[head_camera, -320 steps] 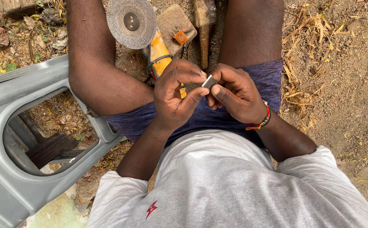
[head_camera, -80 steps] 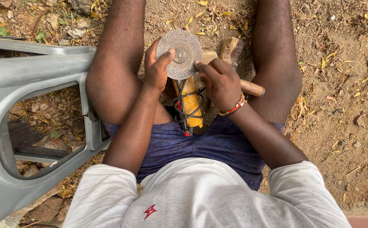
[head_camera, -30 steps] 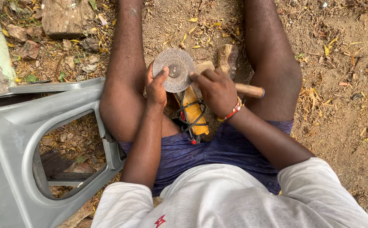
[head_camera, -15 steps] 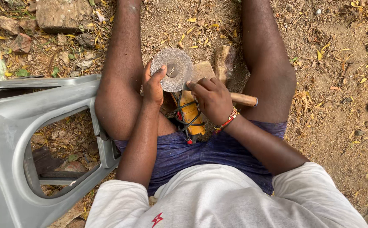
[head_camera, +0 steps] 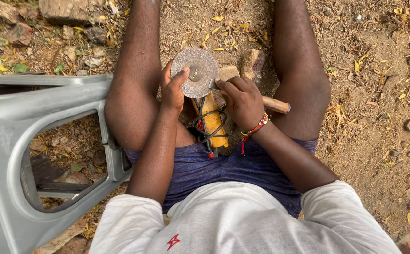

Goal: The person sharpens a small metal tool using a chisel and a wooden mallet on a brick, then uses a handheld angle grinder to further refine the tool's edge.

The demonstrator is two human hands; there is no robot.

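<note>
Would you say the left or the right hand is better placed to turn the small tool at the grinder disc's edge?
Probably the right hand: it already pinches the small tool beside the disc, while the left hand braces the disc.

Head camera, steeply downward, close

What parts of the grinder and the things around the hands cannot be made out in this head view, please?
- Grinder body: its head is hidden under the disc, its tail under coiled cable.
- Small metal piece at the disc's edge: mostly covered by the right hand.
- Hammer: handle middle hidden by that hand.
- Left hand: palm side unseen behind the disc.
- Grey panel: cut off by the left edge.
</note>
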